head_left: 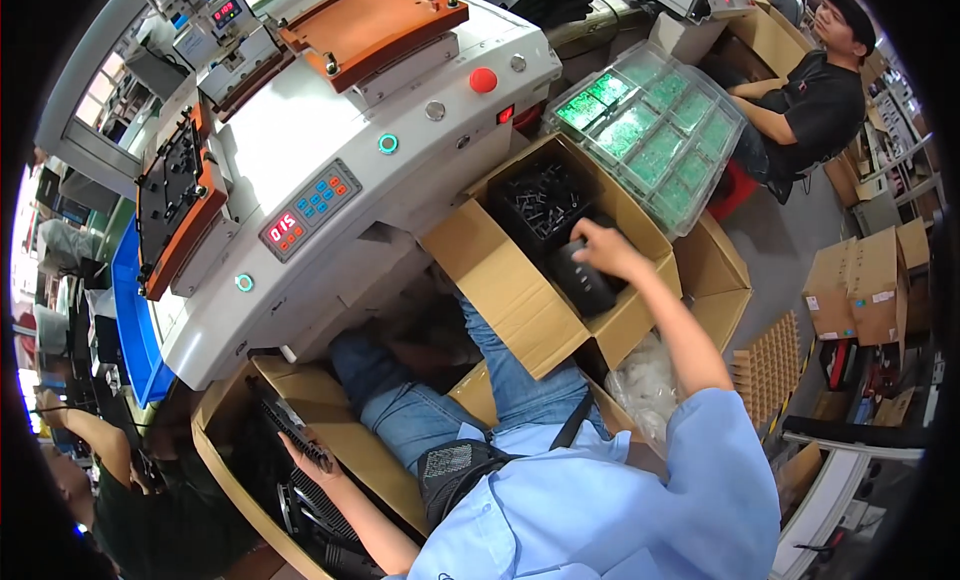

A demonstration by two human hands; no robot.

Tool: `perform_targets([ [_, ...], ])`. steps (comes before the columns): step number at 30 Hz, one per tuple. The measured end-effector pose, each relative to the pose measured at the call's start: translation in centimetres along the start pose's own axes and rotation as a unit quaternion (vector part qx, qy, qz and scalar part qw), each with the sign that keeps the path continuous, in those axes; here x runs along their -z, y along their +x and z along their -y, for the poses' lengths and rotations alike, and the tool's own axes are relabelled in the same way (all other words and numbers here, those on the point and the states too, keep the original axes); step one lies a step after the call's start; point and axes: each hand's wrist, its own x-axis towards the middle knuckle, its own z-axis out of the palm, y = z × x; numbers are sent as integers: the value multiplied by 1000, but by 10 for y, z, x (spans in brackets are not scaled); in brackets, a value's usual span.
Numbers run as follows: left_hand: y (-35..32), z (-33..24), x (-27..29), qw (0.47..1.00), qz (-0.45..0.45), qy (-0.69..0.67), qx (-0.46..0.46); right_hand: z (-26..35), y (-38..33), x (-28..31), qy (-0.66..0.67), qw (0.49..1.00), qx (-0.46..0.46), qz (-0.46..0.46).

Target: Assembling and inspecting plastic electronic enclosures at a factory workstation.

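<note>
Head view: left hand (318, 466) clamped on long black part (284, 418), slanting over left carton (350, 445). Right hand (610, 250), nearer, at upper end of black block (586, 286) in right carton (512, 292); grip unclear.

The white machine (290, 145) carries an orange fixture plate (375, 30) on top. A red push button (483, 80) is mounted near its right end. A blue tray (148, 380) is located beside its left end. Right of the machine: a clear compartmented case (672, 223), a seated co-worker (825, 100), a tan divider grid (768, 370), cardboard cartons (855, 285).
</note>
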Motion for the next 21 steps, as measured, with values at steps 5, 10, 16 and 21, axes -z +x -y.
perform_targets([
  [5, -3, 1, -7, 999, -35, -27, -4, -32, 12, 55, -124, 982, 89, -110],
  [10, 4, -5, 4, 999, 27, -19, 3, -23, -5, -11, -371, 908, 26, -192],
  [16, -7, 0, -9, 999, -22, -33, 2, -19, -14, -40, -367, 918, -126, -83],
  [21, 8, -3, 14, 999, -27, -4, -33, -40, -13, -24, -294, 942, -133, -93],
])
